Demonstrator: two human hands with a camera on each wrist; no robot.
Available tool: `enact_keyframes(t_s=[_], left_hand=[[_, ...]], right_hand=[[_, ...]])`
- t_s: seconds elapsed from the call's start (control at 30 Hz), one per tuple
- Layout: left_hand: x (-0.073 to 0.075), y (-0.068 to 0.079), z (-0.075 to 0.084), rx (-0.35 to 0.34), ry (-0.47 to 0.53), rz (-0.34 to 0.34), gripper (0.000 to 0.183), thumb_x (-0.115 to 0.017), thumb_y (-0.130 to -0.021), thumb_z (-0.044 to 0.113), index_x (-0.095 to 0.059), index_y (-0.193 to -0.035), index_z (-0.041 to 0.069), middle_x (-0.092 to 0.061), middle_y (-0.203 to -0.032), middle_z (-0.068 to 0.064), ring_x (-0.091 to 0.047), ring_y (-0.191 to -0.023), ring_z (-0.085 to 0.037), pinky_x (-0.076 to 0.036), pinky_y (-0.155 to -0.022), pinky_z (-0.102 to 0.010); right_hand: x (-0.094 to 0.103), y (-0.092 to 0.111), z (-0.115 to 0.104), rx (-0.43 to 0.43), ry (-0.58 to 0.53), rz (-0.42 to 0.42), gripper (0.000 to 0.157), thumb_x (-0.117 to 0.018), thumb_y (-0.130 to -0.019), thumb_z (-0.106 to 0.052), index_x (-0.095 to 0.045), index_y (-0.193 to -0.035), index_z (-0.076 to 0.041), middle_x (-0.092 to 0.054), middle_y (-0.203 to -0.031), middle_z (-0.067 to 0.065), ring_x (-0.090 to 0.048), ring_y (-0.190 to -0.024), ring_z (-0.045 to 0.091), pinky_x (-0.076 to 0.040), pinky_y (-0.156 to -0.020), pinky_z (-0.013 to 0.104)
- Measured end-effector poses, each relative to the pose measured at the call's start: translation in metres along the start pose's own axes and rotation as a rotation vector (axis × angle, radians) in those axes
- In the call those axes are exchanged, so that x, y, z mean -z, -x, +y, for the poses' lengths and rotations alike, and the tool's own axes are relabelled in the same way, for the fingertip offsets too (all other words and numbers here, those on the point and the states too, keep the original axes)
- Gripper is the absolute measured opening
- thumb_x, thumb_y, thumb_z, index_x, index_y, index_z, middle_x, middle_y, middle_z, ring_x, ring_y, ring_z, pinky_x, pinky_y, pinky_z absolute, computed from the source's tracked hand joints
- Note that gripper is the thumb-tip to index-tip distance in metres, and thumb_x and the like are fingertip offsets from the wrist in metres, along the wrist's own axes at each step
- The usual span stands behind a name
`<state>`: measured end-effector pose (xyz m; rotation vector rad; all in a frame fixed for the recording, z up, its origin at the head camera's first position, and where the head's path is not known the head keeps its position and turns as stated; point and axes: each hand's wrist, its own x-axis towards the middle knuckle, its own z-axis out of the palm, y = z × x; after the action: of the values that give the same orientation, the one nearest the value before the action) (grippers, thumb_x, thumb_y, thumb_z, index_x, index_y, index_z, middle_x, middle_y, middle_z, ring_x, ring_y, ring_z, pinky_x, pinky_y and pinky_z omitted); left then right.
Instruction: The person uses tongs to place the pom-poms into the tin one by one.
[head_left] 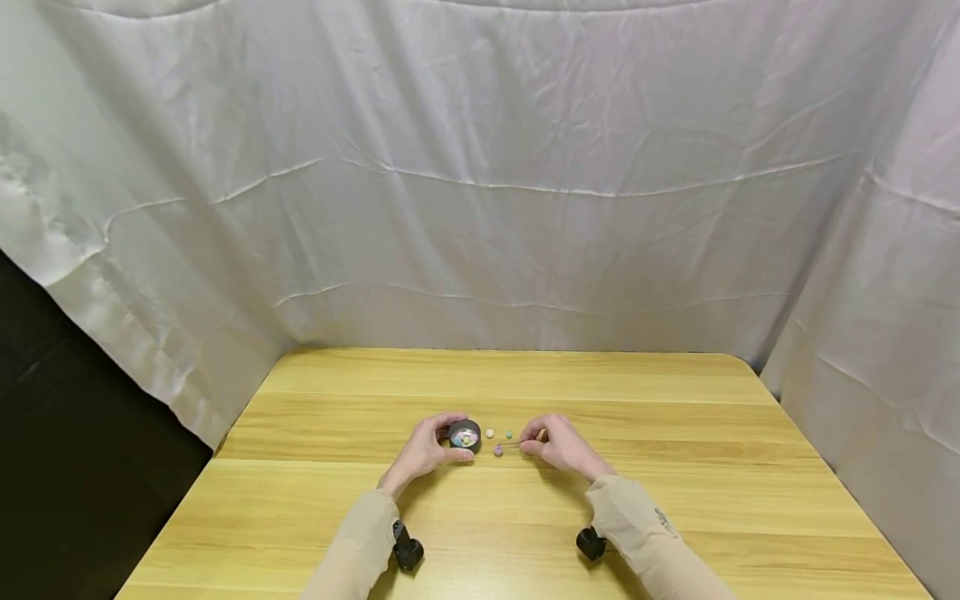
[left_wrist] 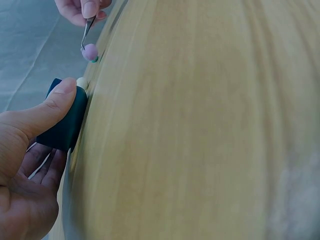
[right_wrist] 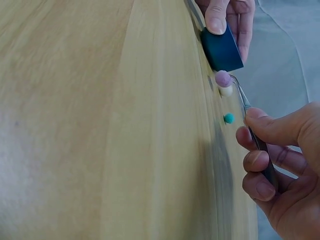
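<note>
My left hand [head_left: 424, 450] grips a dark round container [right_wrist: 223, 50], thumb on the near side and fingers round the back. Small coloured pieces [head_left: 466, 438] show inside it in the head view. Tweezers [right_wrist: 243, 96] are pinched in my right hand [head_left: 561, 446], their tips pointing left toward the container. At those tips is a small purple ball [right_wrist: 223, 78], held just above the tabletop close to the container. A white ball [head_left: 490, 433] and a smaller teal ball [head_left: 509, 434] lie on the table between the two hands.
The wooden table [head_left: 480, 517] spreads out around both hands. Pale grey curtains [head_left: 480, 233] hang behind it and at the sides, with a black panel [head_left: 67, 433] at the left. Black wrist cameras [head_left: 408, 550] hang under both sleeves.
</note>
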<state>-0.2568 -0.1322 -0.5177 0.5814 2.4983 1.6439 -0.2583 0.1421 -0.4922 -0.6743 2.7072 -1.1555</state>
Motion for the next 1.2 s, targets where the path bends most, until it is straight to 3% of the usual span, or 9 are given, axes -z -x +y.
enact_keyframes(t_s=[0.07,0.3,0.47,0.6,0.9,1.2], left_hand=[[-0.001,0.0,0.001,-0.002,0.001,0.006,0.06,-0.083,-0.08,0.003,-0.058,-0.134,-0.006,-0.064,-0.127,-0.026,-0.066,-0.11,-0.04,-0.054,-0.095,-0.053],[0.002,0.013,0.037,-0.004,0.027,0.013,0.057,-0.079,-0.082,-0.004,-0.055,-0.133,-0.013,-0.062,-0.126,-0.033,-0.063,-0.111,-0.048,-0.052,-0.096,-0.058],[0.004,0.015,0.039,-0.007,0.038,0.002,0.057,-0.079,-0.082,-0.003,-0.055,-0.133,-0.013,-0.061,-0.126,-0.034,-0.063,-0.112,-0.049,-0.051,-0.097,-0.058],[0.004,0.012,0.034,-0.001,0.035,-0.015,0.058,-0.079,-0.082,-0.003,-0.054,-0.134,-0.014,-0.06,-0.127,-0.035,-0.062,-0.113,-0.05,-0.051,-0.098,-0.059],[-0.002,0.0,0.002,0.006,-0.004,0.007,0.061,-0.082,-0.081,0.002,-0.056,-0.135,-0.008,-0.063,-0.128,-0.029,-0.065,-0.112,-0.043,-0.053,-0.097,-0.054],[-0.001,-0.001,0.0,0.002,-0.009,0.008,0.061,-0.086,-0.079,0.008,-0.059,-0.133,-0.005,-0.066,-0.126,-0.025,-0.067,-0.111,-0.037,-0.055,-0.096,-0.048]], right_hand=[[0.0,0.0,0.0,-0.001,-0.006,0.001,0.009,-0.068,-0.094,-0.006,-0.077,-0.091,-0.005,-0.07,-0.083,0.003,-0.051,-0.062,0.008,-0.041,-0.052,0.019],[0.002,0.0,0.001,-0.007,-0.041,0.014,0.01,-0.067,-0.095,-0.008,-0.077,-0.095,-0.005,-0.071,-0.087,0.005,-0.052,-0.062,0.008,-0.043,-0.053,0.02],[0.001,0.0,-0.002,-0.012,-0.051,0.036,0.011,-0.067,-0.095,-0.008,-0.077,-0.098,-0.004,-0.071,-0.091,0.005,-0.052,-0.061,0.008,-0.044,-0.052,0.02],[-0.001,-0.001,-0.004,-0.018,-0.049,0.056,0.011,-0.067,-0.095,-0.008,-0.077,-0.098,-0.005,-0.072,-0.093,0.005,-0.054,-0.063,0.008,-0.045,-0.053,0.021],[-0.006,-0.005,-0.012,-0.015,-0.066,0.111,0.009,-0.069,-0.094,-0.009,-0.077,-0.095,-0.006,-0.072,-0.089,0.007,-0.053,-0.059,0.006,-0.045,-0.05,0.02],[-0.012,-0.011,-0.021,-0.026,-0.064,0.134,0.008,-0.071,-0.094,-0.011,-0.078,-0.095,-0.009,-0.073,-0.09,0.006,-0.052,-0.059,0.007,-0.043,-0.049,0.02]])
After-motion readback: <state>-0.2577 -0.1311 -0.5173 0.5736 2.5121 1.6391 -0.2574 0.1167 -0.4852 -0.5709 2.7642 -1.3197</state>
